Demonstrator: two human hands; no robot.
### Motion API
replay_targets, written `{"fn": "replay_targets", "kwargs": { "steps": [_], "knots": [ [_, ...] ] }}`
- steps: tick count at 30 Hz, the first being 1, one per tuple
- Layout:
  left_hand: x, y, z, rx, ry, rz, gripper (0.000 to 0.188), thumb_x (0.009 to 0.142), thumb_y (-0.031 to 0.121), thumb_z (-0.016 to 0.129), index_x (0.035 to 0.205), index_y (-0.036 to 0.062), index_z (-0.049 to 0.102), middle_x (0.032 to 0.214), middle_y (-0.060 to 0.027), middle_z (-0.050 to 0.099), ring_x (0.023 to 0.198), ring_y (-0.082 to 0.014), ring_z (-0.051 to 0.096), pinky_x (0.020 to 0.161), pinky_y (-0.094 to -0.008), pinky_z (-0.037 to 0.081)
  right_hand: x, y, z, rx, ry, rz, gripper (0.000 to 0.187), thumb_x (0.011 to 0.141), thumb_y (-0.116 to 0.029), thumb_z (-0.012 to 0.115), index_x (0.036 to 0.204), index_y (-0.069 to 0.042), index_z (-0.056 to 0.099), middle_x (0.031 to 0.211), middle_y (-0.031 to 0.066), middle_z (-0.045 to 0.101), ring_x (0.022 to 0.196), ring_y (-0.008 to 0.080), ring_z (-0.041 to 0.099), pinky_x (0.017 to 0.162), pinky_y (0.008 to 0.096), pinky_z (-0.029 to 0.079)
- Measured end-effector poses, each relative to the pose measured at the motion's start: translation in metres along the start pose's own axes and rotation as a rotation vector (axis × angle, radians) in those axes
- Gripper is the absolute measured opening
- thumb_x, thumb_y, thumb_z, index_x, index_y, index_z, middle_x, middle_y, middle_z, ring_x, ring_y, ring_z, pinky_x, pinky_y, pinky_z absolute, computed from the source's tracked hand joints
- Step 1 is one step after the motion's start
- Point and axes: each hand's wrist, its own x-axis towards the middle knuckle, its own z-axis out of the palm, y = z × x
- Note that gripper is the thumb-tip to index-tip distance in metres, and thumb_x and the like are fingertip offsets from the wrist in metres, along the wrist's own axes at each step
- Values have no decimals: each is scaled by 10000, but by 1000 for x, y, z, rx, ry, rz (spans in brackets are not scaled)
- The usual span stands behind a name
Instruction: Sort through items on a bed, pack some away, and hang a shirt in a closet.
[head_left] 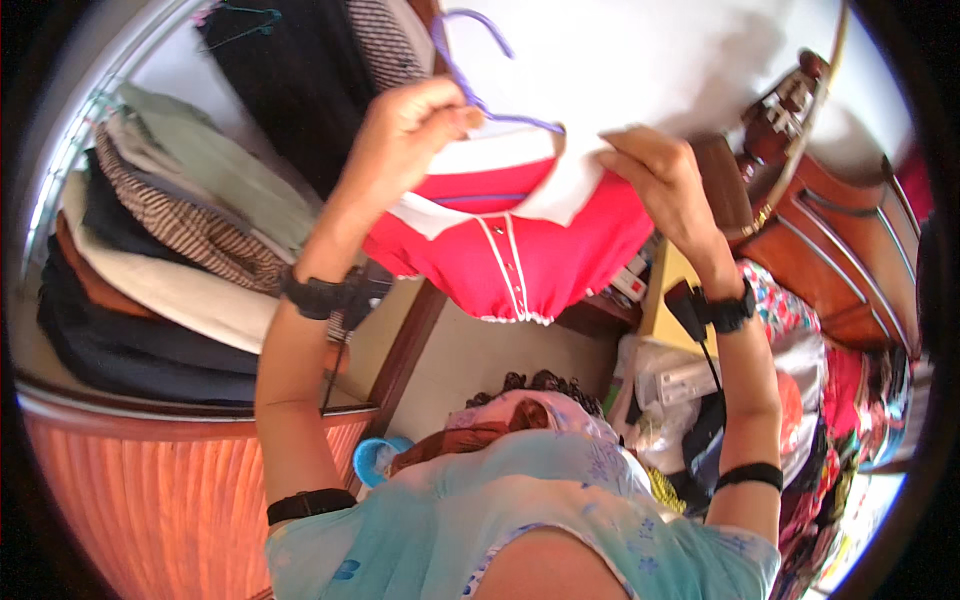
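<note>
Hiding partly inside the red white-collared garment point(540, 250) below, purple hooked hanger point(452, 68) is pinched by left hand point(412, 125); right hand point(662, 172) pinches collar point(577, 178).

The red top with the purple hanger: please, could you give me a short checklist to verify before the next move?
1. Left hand grips the purple hanger: ok, just below the hook.
2. Right hand holds the red top: ok, at the white collar.
3. Hook free: ok, caught on nothing.
4. Hanger's right end inside the shoulder: cannot tell, hidden.
5. Buttons fastened: cannot tell, too small.
</note>
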Motion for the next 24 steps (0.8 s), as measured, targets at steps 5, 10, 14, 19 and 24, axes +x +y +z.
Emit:
{"fn": "replay_targets", "kwargs": {
  "steps": [5,10,14,19,24],
  "knots": [
    [5,-2,13,1,-3,-70,116,875,78,594,814,-19,612,727,-24,634,684,-46,551,593,-226,441,-12,8,-1,30,41,73,148,821,-26,612,924,80,624,795,184,627,714,262,610,680,318,473],
    [-9,-18,7,47,-22,-41,151,859,78,624,782,-42,574,663,-74,616,633,-58,551,545,-247,420,-10,4,-2,99,126,102,61,814,18,598,828,75,613,667,125,573,597,193,542,565,300,427],
    [-15,-5,5,110,-14,12,257,816,128,688,696,-20,515,580,-82,457,539,-82,433,492,-278,349,-9,16,-10,99,51,166,96,823,-21,615,858,66,636,706,114,627,637,162,578,590,282,451],
    [-7,4,5,178,45,157,301,784,152,706,657,-14,489,572,-104,461,514,-203,448,500,-332,341,-23,14,3,170,-124,193,306,794,-180,684,924,93,631,772,175,646,701,228,621,652,320,487],
    [-9,5,-9,192,129,166,329,785,152,710,637,-11,465,561,-79,420,504,-167,411,481,-318,312,-19,-6,18,253,-228,158,168,780,-82,669,784,66,590,643,144,551,562,203,512,540,320,419]
  ]
}}
